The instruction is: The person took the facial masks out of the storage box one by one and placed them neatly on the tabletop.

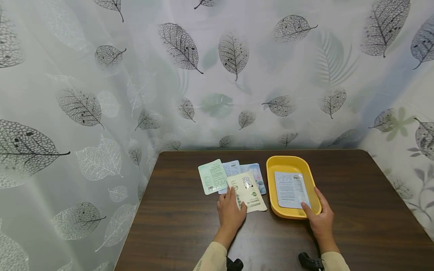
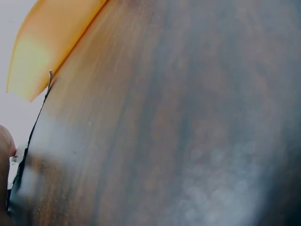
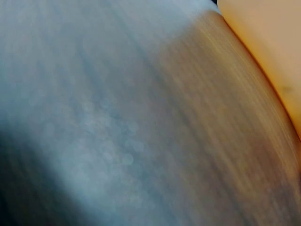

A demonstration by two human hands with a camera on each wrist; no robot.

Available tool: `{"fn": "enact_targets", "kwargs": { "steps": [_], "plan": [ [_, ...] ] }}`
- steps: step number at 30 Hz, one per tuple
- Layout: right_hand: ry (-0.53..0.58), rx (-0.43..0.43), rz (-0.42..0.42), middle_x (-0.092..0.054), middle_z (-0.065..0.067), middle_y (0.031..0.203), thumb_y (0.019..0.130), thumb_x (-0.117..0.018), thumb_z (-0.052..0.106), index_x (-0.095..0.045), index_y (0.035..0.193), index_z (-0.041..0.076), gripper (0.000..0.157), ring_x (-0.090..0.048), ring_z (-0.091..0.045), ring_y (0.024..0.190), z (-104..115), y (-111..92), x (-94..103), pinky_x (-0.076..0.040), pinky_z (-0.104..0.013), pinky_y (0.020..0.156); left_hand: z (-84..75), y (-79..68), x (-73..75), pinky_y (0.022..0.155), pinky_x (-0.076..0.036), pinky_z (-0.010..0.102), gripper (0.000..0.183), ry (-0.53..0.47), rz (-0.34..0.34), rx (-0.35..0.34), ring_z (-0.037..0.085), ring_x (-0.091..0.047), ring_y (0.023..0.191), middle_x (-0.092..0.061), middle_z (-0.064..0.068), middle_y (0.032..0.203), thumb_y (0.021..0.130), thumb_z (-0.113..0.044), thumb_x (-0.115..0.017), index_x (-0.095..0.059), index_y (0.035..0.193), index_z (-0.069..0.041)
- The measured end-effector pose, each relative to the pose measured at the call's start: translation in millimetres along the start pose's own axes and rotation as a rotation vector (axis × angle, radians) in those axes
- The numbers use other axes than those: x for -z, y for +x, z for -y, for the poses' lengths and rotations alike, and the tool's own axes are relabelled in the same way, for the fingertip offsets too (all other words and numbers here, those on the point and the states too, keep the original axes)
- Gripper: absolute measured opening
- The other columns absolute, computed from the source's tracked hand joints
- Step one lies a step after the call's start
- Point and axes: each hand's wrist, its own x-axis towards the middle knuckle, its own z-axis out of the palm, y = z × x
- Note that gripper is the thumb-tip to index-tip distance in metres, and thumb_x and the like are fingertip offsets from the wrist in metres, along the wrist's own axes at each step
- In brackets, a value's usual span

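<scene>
In the head view my left hand (image 1: 231, 212) lies at the near end of a cream packet (image 1: 249, 191) printed with a small drawing, fingertips on its left edge and thumb on its surface. Under and behind it lie a light green packet (image 1: 213, 176) and two pale blue packets, one (image 1: 231, 168) in the middle and one (image 1: 253, 174) to the right. My right hand (image 1: 320, 216) grips the near right rim of a yellow tray (image 1: 288, 162), thumb over the inside. A white-and-blue packet (image 1: 292, 190) lies flat in the tray, near that thumb.
The dark wooden table (image 1: 176, 218) ends at a leaf-patterned curtain (image 1: 217, 75) behind and at the sides. Black wrist devices show below both hands. Both wrist views hold mostly blurred tabletop, with the tray's side (image 2: 51, 42) at a corner.
</scene>
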Motion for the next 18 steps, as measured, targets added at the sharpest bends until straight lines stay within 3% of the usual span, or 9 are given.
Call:
{"fn": "enact_targets", "kwargs": {
  "steps": [5, 18],
  "plan": [
    [0.001, 0.006, -0.006, -0.048, -0.011, 0.157, 0.087, -0.076, 0.001, -0.048, 0.153, 0.012, 0.073, -0.044, 0.012, 0.127, 0.2, -0.7, -1.7, -0.035, 0.002, 0.098, 0.8, -1.1, 0.8, 0.088, -0.042, 0.046, 0.065, 0.057, -0.011, -0.042, 0.030, -0.052, 0.111, -0.052, 0.014, 0.153, 0.087, -0.038, -0.069, -0.060, 0.143, -0.007],
    [-0.003, 0.008, 0.014, -0.047, -0.009, 0.158, 0.088, -0.077, 0.007, -0.047, 0.154, 0.017, 0.074, -0.043, 0.010, 0.130, 1.6, -0.8, -0.3, -0.033, 0.002, 0.099, 1.1, -1.8, 0.4, 0.089, -0.040, 0.047, 0.063, 0.038, 0.035, -0.003, 0.031, -0.050, 0.115, -0.041, 0.012, 0.162, 0.089, -0.039, -0.067, -0.059, 0.145, -0.011]
  ]
}}
